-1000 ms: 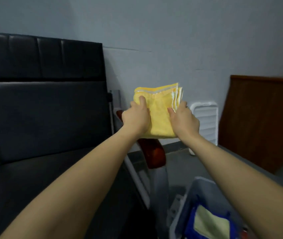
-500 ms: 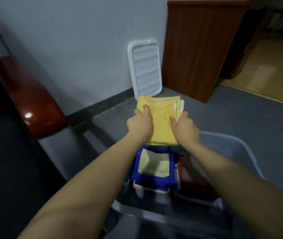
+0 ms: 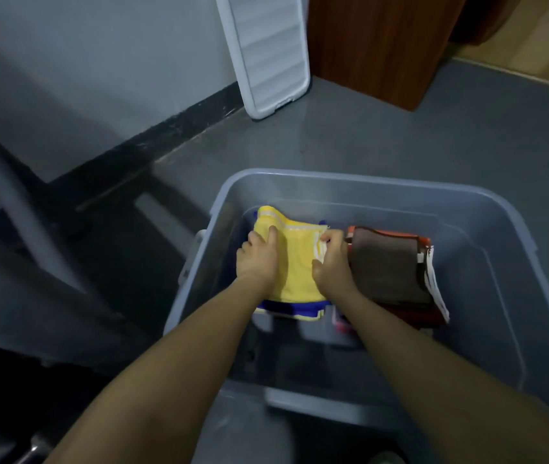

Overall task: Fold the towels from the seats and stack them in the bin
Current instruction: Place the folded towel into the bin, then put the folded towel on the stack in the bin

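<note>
A folded yellow towel (image 3: 294, 262) lies inside the grey plastic bin (image 3: 383, 185), on top of a stack with a blue towel (image 3: 294, 308) showing under it. My left hand (image 3: 258, 259) grips the yellow towel's left side and my right hand (image 3: 331, 266) grips its right side. Both hands are down inside the bin. To the right of this stack is a second stack, with a brown towel (image 3: 386, 266) on top and orange and red edges beneath it.
The bin's white lid (image 3: 266, 51) leans upright against the wall behind the bin. A brown wooden panel (image 3: 376, 45) stands at the back right. Chair legs and frame (image 3: 25, 212) are on the left. Grey floor surrounds the bin.
My hands carried the yellow towel from in front of the chair, over the bin, and down onto the blue stack inside it. My view tilted downward.
</note>
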The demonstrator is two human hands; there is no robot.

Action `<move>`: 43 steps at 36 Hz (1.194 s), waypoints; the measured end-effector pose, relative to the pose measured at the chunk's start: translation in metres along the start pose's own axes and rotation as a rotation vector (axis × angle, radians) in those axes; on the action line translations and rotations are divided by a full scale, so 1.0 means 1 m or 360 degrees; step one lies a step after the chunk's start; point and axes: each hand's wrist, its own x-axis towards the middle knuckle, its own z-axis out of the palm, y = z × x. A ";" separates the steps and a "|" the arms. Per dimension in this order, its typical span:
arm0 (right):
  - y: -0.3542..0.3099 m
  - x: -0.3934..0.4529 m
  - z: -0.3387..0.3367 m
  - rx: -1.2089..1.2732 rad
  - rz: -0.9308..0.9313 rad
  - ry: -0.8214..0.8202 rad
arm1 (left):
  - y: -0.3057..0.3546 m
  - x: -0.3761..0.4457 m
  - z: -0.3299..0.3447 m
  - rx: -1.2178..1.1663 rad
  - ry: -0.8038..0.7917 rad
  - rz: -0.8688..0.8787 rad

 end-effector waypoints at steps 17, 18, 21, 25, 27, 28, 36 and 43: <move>0.041 0.029 0.021 -0.1268 -0.0265 -0.0643 | -0.013 0.013 0.032 -0.0002 -0.0140 0.0145; 0.039 0.031 0.021 -0.1235 -0.0221 -0.0708 | -0.014 0.014 0.032 -0.0050 -0.0239 0.0127; 0.034 0.035 0.024 -0.1077 -0.0098 -0.0817 | -0.019 0.016 0.026 -0.0139 -0.0408 0.0120; 0.029 0.030 0.022 -0.1107 -0.0134 -0.0710 | -0.021 0.011 0.013 -0.0158 -0.0450 0.0158; 0.024 0.028 0.017 -0.1170 -0.0194 -0.0659 | -0.020 0.007 0.006 -0.0194 -0.0427 0.0141; 0.023 0.027 0.015 -0.1187 -0.0228 -0.0648 | -0.020 0.005 0.004 -0.0232 -0.0409 0.0130; -0.037 0.024 -0.017 -0.1158 -0.0357 -0.0524 | -0.024 -0.018 -0.051 -0.0835 0.0031 0.0029; -0.136 0.032 -0.049 -0.0873 -0.0503 -0.0296 | -0.040 -0.038 -0.159 -0.0957 0.0456 0.0091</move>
